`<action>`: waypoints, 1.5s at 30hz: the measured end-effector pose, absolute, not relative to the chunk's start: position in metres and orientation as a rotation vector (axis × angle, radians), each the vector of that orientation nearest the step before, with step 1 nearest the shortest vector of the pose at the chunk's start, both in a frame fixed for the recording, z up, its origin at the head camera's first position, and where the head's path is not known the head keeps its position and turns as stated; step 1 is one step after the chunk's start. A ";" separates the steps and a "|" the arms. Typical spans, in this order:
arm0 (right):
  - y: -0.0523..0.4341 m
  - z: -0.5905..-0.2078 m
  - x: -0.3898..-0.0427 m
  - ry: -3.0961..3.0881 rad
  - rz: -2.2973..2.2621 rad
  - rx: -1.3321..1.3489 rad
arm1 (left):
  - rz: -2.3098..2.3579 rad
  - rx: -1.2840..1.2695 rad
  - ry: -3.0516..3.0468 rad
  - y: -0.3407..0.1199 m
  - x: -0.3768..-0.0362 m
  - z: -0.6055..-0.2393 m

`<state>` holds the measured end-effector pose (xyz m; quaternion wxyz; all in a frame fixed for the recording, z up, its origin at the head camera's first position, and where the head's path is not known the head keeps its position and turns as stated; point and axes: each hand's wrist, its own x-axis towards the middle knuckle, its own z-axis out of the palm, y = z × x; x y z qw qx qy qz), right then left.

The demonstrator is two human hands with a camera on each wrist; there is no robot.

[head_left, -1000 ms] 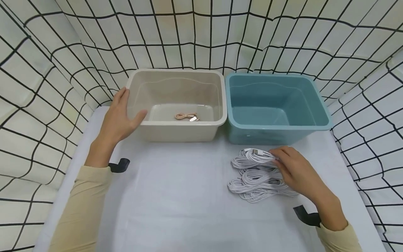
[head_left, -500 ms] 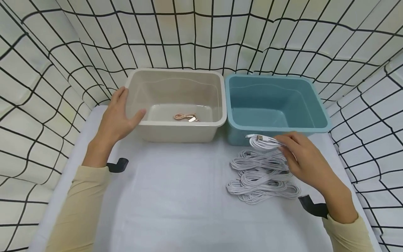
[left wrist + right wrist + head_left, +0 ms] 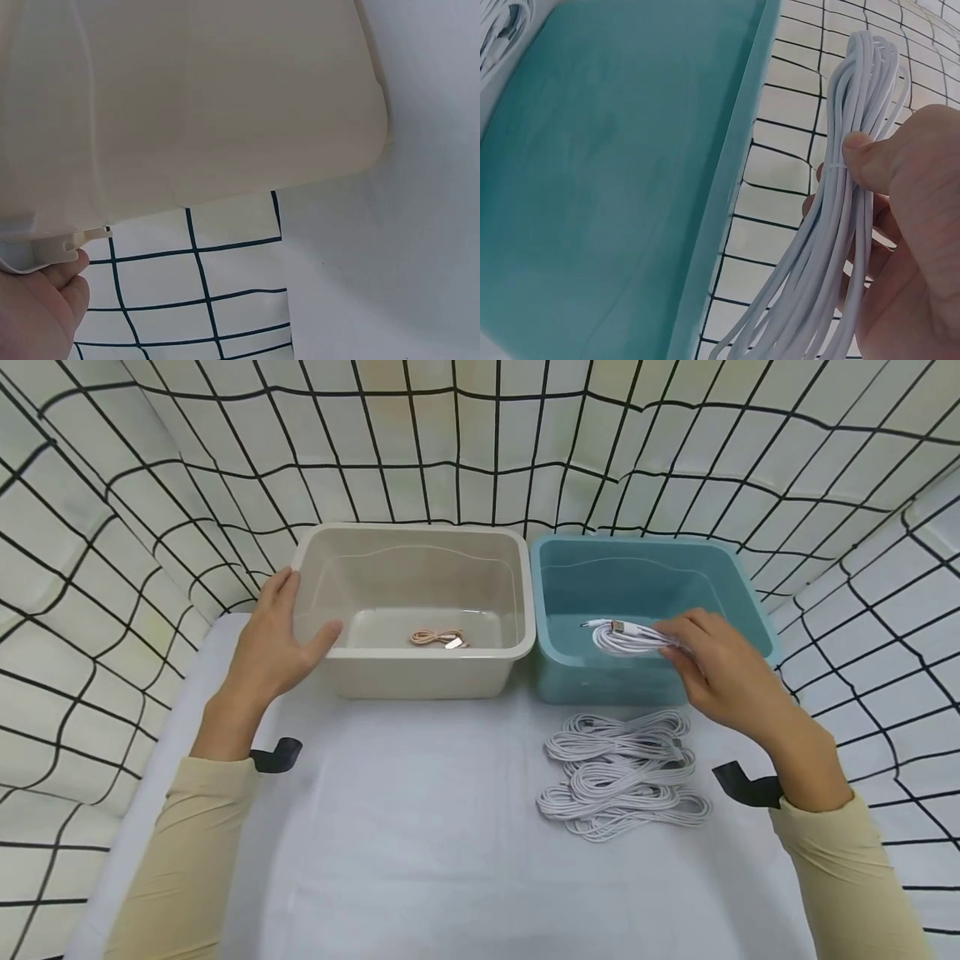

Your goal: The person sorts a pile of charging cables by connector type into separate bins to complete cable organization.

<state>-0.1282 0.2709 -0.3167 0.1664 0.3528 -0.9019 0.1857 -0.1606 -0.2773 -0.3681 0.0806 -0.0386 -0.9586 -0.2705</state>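
Right hand (image 3: 723, 672) pinching a coiled white cable (image 3: 626, 639), thumb pressed on the bundle in the right wrist view (image 3: 840, 225), strands running between thumb and curled fingers. Coil sticking out from the fingertips toward 9 o'clock, plug end at its far tip, held above the open blue bin (image 3: 570, 681), over its near half. Below the wrist, toward 6 o'clock, more white cables (image 3: 618, 772) heaped on the table (image 3: 420, 827), apart from the hand and just in front of the blue bin. Left hand (image 3: 273, 647) gripping the near left corner of the beige bin (image 3: 420, 672), thumb hooked over the rim to the inside, fingers along the outer wall. Inside that bin, at 3 o'clock from the left thumb, a small pink cable (image 3: 438, 637) lying on the floor. Bins side by side, walls almost touching.
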 end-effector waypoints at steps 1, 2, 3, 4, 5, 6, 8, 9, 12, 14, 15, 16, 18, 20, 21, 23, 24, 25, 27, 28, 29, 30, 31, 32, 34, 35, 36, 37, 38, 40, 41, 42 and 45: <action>0.271 -0.316 -0.130 -2.568 0.530 1.008 | -0.809 -0.115 -2.866 -0.278 -0.160 -0.368; 0.271 -0.315 -0.133 -2.569 0.533 1.011 | -0.808 -0.115 -2.865 -0.278 -0.160 -0.369; 0.271 -0.314 -0.134 -2.574 0.530 1.007 | -0.809 -0.116 -2.864 -0.278 -0.159 -0.369; 0.271 -0.313 -0.136 -2.580 0.529 1.005 | -0.809 -0.118 -2.864 -0.278 -0.159 -0.369; 0.271 -0.312 -0.138 -2.586 0.530 1.002 | -0.814 -0.120 -2.865 -0.278 -0.159 -0.369; 0.271 -0.311 -0.139 -2.590 0.530 1.002 | -0.818 -0.124 -2.866 -0.278 -0.159 -0.369; 0.271 -0.308 -0.143 -2.597 0.533 1.006 | -0.822 -0.130 -2.868 -0.277 -0.159 -0.369; 0.271 -0.306 -0.145 -2.602 0.526 1.009 | -0.822 -0.133 -2.870 -0.277 -0.160 -0.369; 0.269 -0.301 -0.153 -2.611 0.513 1.023 | -0.808 -0.133 -2.873 -0.278 -0.162 -0.369; 0.267 -0.297 -0.158 -2.620 0.500 1.030 | -0.800 -0.129 -2.873 -0.278 -0.162 -0.370; 0.266 -0.296 -0.161 -2.628 0.491 1.032 | -0.796 -0.127 -2.873 -0.279 -0.162 -0.370; 0.265 -0.295 -0.163 -2.637 0.486 1.034 | -0.795 -0.124 -2.872 -0.279 -0.163 -0.370; 0.264 -0.293 -0.168 -2.666 0.472 1.042 | -0.794 -0.119 -2.875 -0.280 -0.162 -0.370; 0.263 -0.290 -0.173 -2.715 0.448 1.032 | -0.797 -0.116 -2.878 -0.281 -0.162 -0.370; 0.263 -0.289 -0.176 -2.735 0.436 1.029 | -0.799 -0.115 -2.879 -0.281 -0.162 -0.370; 0.264 -0.287 -0.182 -2.771 0.411 1.021 | -0.803 -0.118 -2.878 -0.281 -0.162 -0.370; 0.264 -0.287 -0.185 -2.780 0.400 1.020 | -0.805 -0.119 -2.876 -0.280 -0.162 -0.370; 0.264 -0.286 -0.188 -2.787 0.391 1.017 | -0.807 -0.120 -2.874 -0.280 -0.162 -0.369; 0.264 -0.286 -0.192 -2.793 0.392 1.020 | -0.811 -0.119 -2.872 -0.279 -0.162 -0.369; 0.264 -0.286 -0.194 -2.800 0.394 1.016 | -0.811 -0.119 -2.871 -0.279 -0.163 -0.369; 0.264 -0.287 -0.196 -2.808 0.395 1.012 | -0.813 -0.116 -2.873 -0.278 -0.163 -0.369; 0.263 -0.287 -0.198 -2.821 0.399 1.004 | -0.815 -0.112 -2.875 -0.278 -0.163 -0.369; 0.263 -0.288 -0.199 -2.841 0.403 0.992 | -0.816 -0.109 -2.876 -0.278 -0.162 -0.368; 0.262 -0.288 -0.201 -2.863 0.404 0.979 | -0.818 -0.107 -2.875 -0.278 -0.162 -0.367; 0.261 -0.288 -0.204 -2.896 0.396 0.964 | -0.827 -0.106 -2.870 -0.277 -0.161 -0.367; 0.260 -0.287 -0.206 -2.906 0.393 0.960 | -0.833 -0.105 -2.869 -0.276 -0.161 -0.367; 0.260 -0.286 -0.207 -2.915 0.388 0.950 | -0.838 -0.106 -2.868 -0.275 -0.160 -0.367; 0.260 -0.286 -0.208 -2.921 0.381 0.943 | -0.843 -0.109 -2.865 -0.275 -0.160 -0.367; 0.260 -0.286 -0.209 -2.922 0.375 0.935 | -0.846 -0.111 -2.865 -0.274 -0.160 -0.368; 0.260 -0.286 -0.211 -2.899 0.354 0.928 | -0.841 -0.116 -2.867 -0.274 -0.159 -0.369; 0.260 -0.286 -0.212 -2.879 0.343 0.927 | -0.833 -0.118 -2.869 -0.275 -0.160 -0.369; 0.260 -0.287 -0.212 -2.858 0.331 0.922 | -0.823 -0.120 -2.869 -0.275 -0.160 -0.369; 0.259 -0.289 -0.210 -2.769 0.310 0.926 | -0.795 -0.126 -2.867 -0.277 -0.161 -0.368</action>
